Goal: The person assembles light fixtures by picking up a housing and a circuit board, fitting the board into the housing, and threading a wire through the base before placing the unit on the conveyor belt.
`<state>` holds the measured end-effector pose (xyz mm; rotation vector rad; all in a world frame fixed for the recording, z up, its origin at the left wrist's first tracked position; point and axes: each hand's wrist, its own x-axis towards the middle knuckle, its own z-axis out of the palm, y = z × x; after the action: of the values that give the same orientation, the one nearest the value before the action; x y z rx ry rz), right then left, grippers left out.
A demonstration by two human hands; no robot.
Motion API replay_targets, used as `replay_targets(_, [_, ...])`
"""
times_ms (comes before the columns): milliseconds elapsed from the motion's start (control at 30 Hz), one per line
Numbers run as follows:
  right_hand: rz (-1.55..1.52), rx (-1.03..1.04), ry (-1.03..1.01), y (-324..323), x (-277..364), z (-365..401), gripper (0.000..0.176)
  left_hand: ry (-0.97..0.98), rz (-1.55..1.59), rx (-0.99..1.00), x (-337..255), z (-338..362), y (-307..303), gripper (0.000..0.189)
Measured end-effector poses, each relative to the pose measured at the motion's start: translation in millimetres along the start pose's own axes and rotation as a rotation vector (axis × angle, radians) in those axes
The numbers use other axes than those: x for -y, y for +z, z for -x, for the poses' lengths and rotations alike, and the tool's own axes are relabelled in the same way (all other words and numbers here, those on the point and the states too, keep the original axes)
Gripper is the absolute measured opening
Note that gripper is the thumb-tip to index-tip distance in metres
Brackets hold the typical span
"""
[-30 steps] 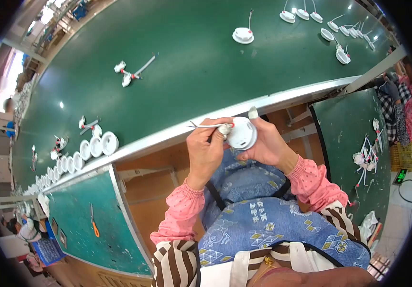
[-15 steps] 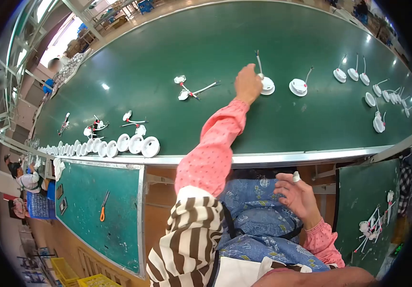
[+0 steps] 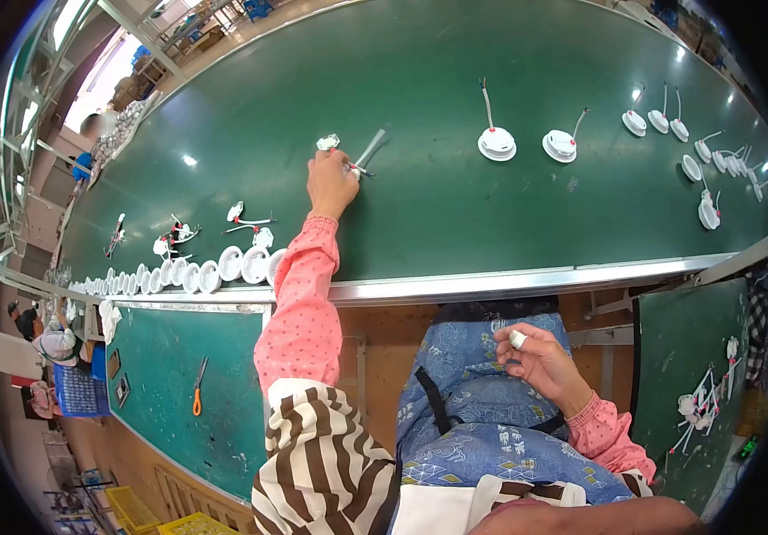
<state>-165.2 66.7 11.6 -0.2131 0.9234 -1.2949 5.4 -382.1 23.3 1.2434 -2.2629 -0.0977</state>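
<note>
Over our lap, the right hand (image 3: 540,357) rests loosely curled, empty; out on the green belt (image 3: 455,232), our left hand (image 3: 330,183) now pinches a loose wired part (image 3: 350,159) — beyond it, the disc (image 3: 497,144) just released stands alone.

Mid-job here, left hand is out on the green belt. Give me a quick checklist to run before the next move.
1. Left hand on the wired part: ok, its fingers touch it.
2. Grip closed on the part: cannot tell, the hand hides the fingers.
3. Right hand free: ok, nothing held in it.
4. Room around the part: ok, the nearest white disc lies well apart to the right.
5. Sleeve off the row of white discs at the edge of the belt: cannot tell, the sleeve hides the row's end.
</note>
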Motion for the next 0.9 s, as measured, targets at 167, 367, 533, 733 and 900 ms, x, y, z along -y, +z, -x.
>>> replay_targets(167, [0.028,-0.051,-0.030,-1.8,-2.8,4.0,0.021,-0.139,0.186,-0.171,-2.8,13.1,-38.0,0.025])
replay_targets(367, [0.606,-0.155,-0.621,45.5,-4.8,-11.8,0.038,-0.376,1.217,0.165,-119.1,141.2,-89.1,0.025])
replay_targets(533, [0.929,-0.197,-1.006,73.9,2.4,-21.7,0.037,-0.582,1.669,0.413,-184.8,244.3,-72.7,0.023])
replay_targets(733, [0.579,-0.296,-0.725,57.0,9.5,5.8,0.013,-0.284,1.178,0.414,-184.4,270.3,-103.9,0.023])
replay_targets(900, [0.578,-0.275,-0.642,47.8,8.9,14.8,0.014,0.147,0.910,0.272,-182.2,266.5,-134.8,0.017])
